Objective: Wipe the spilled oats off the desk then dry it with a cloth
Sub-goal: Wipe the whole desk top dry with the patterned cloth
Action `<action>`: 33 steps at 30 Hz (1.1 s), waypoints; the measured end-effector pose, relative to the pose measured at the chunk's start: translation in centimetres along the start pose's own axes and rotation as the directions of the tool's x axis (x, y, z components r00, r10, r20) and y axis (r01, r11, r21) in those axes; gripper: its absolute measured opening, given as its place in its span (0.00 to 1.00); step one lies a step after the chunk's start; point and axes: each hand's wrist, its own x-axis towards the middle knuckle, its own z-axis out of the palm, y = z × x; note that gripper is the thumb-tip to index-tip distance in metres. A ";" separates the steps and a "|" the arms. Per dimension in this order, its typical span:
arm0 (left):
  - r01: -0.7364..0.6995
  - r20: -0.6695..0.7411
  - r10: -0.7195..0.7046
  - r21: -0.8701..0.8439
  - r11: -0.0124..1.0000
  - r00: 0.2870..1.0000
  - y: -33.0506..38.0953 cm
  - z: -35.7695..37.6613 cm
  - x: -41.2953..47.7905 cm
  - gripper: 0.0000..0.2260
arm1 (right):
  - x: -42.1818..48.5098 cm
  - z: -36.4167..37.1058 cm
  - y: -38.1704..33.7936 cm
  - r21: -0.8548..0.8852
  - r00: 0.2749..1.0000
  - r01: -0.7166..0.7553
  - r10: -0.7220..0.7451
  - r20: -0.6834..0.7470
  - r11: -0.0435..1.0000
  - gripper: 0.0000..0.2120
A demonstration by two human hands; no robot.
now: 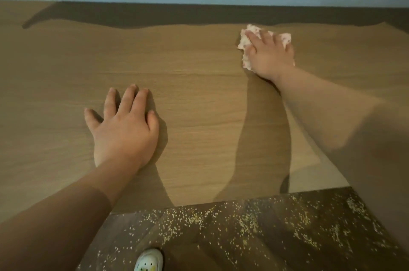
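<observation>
L hand (124, 129): palm down, flat, fingers straight and slightly spread, thumb out to the left. L forearm bare, enters from lower left. R hand (269, 53): palm down, fingers straight, reached further fwd than L. R forearm bare, extended, enters from right edge.

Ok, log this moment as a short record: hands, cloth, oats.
left hand: flat on the desk, holding nothing
right hand: fingers straight, pressing the cloth on the desk's far right
cloth: crumpled, pale with pink specks
oats: scattered on the dark floor below the desk's near edge
</observation>
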 end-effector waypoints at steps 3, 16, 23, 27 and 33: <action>0.005 -0.017 -0.005 -0.017 1.000 1.000 0.2 0.0 0.0 0.24 | 0.7 0.7 -4.9 0.005 0.998 0.069 -0.069 0.004 0.998 0.23; 0.111 0.014 -0.112 0.031 0.993 0.994 0.4 0.1 0.1 0.27 | 2.5 0.4 -3.7 -0.083 0.991 0.101 -0.108 -0.081 0.991 0.26; 0.114 0.013 -0.114 0.037 0.993 0.993 0.4 0.2 -0.1 0.27 | 3.7 1.6 -17.3 -0.116 0.929 0.337 -0.350 -0.123 0.934 0.25; 0.106 0.030 -0.108 0.043 0.993 0.994 0.4 0.1 0.1 0.26 | 2.0 1.9 -22.7 -0.043 0.795 0.607 -0.607 0.000 0.794 0.22; 0.100 0.002 -0.100 0.067 0.993 0.995 0.2 0.4 0.0 0.29 | 7.9 -0.6 -11.3 -0.058 1.000 -0.005 0.004 -0.022 0.998 0.23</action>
